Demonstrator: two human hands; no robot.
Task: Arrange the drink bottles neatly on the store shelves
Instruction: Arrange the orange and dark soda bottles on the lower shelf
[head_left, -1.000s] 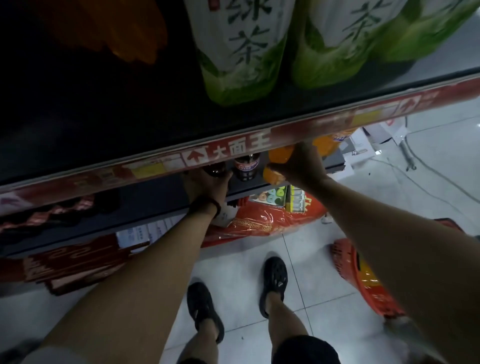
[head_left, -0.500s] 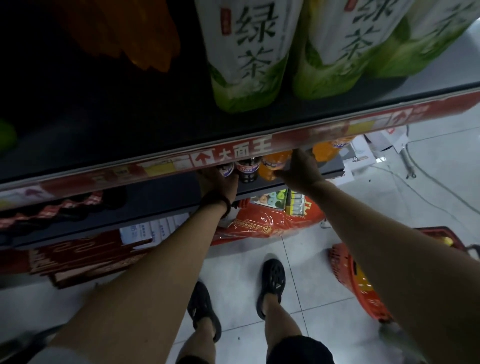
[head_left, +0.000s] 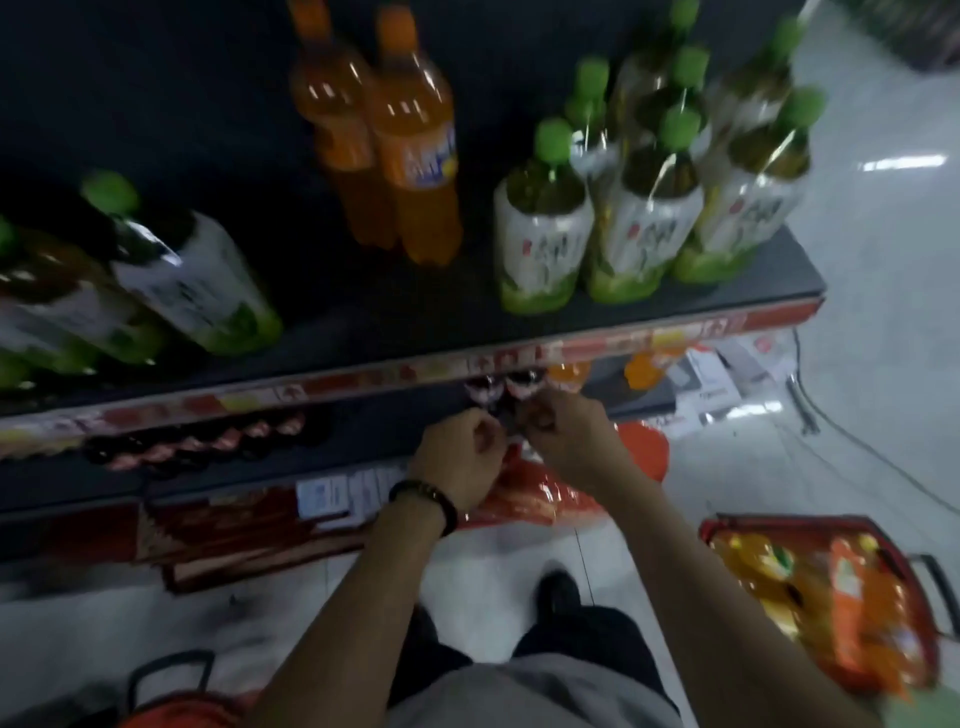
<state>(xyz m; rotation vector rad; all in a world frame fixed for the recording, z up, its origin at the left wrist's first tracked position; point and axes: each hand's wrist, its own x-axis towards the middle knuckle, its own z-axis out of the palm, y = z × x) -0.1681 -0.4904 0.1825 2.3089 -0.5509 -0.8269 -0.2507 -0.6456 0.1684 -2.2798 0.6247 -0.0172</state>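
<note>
The left hand (head_left: 457, 457) and the right hand (head_left: 571, 436) are close together, just in front of the lower shelf (head_left: 363, 441) near the middle of the view. Both have curled fingers, but it is too blurry to tell if they hold anything. Right at 12 o'clock from the hands stand two dark bottles (head_left: 524, 387) on that shelf, with small orange bottles (head_left: 569, 374) beside them at 3 o'clock. A black band (head_left: 426, 493) is on the left wrist. On the top shelf (head_left: 363, 322), green tea bottles (head_left: 540, 234) stand in a bunch at 1 o'clock. Two tall orange bottles (head_left: 415, 156) stand at 12 o'clock. More tea bottles (head_left: 192, 280) lean at 9 o'clock. A red basket (head_left: 779, 519) holding orange drinks (head_left: 852, 587) sits on the floor at 4 o'clock.
</note>
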